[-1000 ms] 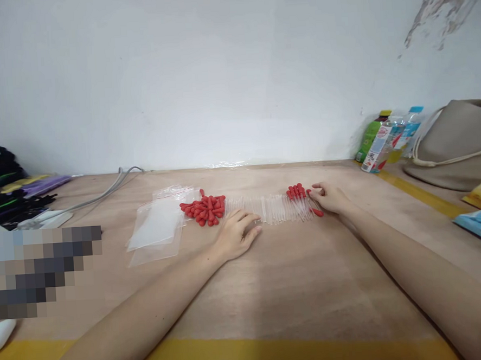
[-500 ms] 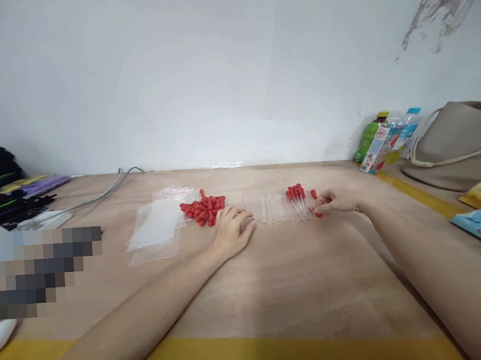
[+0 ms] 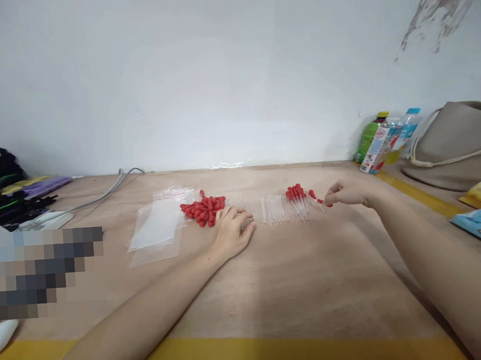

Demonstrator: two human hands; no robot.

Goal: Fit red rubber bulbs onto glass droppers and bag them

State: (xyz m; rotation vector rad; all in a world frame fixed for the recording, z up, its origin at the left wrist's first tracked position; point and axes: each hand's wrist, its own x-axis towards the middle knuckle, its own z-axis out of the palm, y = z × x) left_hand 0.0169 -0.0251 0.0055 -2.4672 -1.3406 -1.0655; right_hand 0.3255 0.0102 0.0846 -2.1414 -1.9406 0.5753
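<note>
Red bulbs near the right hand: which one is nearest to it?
The rightmost red bulb, held by the right hand; the other red bulbs lie farther left, apart from this hand.

In the centre of the frame, thin clear tubes [image 3: 269,210] lie between a heap of red teardrop-shaped bulbs [image 3: 205,209], left, and red-bulbed clear droppers [image 3: 294,192], right. Flat transparent plastic bags [image 3: 153,224] lie left of the heap.

Beside my bare left hand [image 3: 231,229]: slender clear tubes [image 3: 271,209], smooth, glossy, plastic or glass unclear. Red teardrop-shaped bulbs [image 3: 207,210]: rubber-looking, smooth, soft sheen. Flat transparent zip bags [image 3: 154,229]: thin plastic film, shiny. Pale brown tabletop [image 3: 303,279]: wood-grained, smooth, satin. Broad yellow tape strip [image 3: 275,355]: glossy plastic. White painted wall [image 3: 186,85]: matt, rough where flaking.
</note>
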